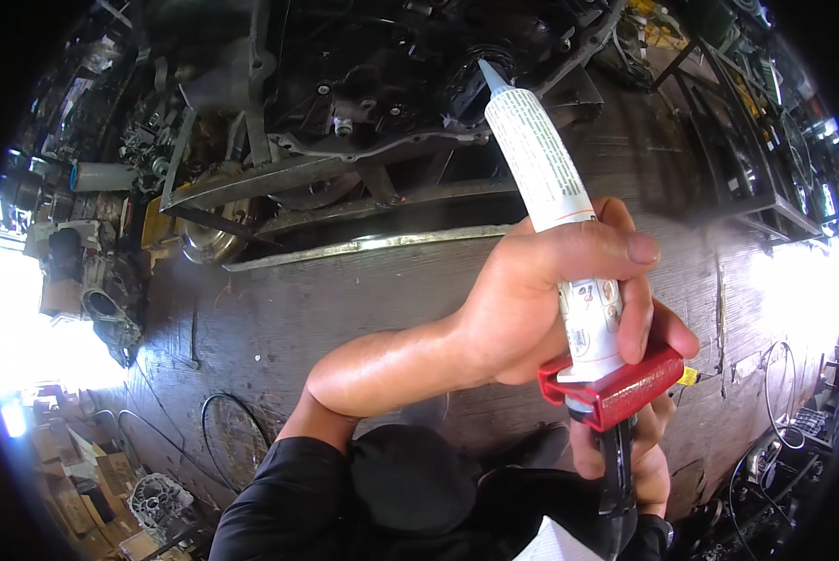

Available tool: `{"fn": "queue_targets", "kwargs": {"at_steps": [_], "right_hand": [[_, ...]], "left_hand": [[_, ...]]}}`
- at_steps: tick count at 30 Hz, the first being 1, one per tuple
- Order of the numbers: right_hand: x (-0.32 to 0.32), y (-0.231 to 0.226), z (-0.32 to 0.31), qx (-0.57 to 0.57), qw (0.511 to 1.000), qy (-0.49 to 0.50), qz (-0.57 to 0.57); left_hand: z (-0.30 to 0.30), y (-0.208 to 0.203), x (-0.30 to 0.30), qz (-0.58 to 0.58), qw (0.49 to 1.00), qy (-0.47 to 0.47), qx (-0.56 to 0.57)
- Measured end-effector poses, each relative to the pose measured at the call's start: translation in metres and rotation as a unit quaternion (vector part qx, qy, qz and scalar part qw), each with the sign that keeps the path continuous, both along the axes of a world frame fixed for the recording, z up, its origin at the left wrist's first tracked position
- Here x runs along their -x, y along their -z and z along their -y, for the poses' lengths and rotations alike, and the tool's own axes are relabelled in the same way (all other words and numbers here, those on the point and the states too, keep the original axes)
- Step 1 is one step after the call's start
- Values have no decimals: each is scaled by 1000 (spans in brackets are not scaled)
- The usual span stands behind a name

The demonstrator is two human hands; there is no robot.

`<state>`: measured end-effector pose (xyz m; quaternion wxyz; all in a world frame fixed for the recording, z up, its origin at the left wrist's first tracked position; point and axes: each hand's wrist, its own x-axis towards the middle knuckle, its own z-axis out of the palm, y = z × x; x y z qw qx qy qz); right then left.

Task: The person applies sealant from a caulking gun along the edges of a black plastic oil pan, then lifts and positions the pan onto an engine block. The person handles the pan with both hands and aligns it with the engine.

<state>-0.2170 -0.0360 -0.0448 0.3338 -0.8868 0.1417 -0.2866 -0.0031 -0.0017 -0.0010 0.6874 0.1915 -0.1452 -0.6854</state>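
My left hand [560, 266] is wrapped around a white sealant tube [536, 159] with fine print on its side. The tube sits in a red caulking gun [630, 385] with a black lower part. Below the red head, my right hand [651, 458] is closed around the gun, partly hidden behind it. A pale tapered nozzle [495, 79] points away from me. Its tip is over or against a round opening in a black engine part [373, 79]; whether it touches I cannot tell.
A metal frame stand [279, 178] supports the engine part. Gearbox casings [111, 290] lie at the left, cardboard boxes [83, 486] at lower left. Another metal rack [747, 178] stands at the right. Black cables [218, 430] cross the brown floor [345, 299].
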Motion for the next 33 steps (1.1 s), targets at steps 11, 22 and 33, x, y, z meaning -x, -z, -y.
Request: {"fn": "queue_targets", "kwargs": {"at_steps": [11, 22, 33], "right_hand": [[-10, 6, -1, 4, 999, -44, 16], [-17, 20, -9, 33, 999, -9, 26], [-5, 28, -11, 47, 999, -5, -16]], "left_hand": [[-12, 2, -6, 8, 1000, -10, -15], [-15, 12, -9, -10, 1000, 11, -18], [-13, 10, -11, -19, 1000, 8, -7]]}}
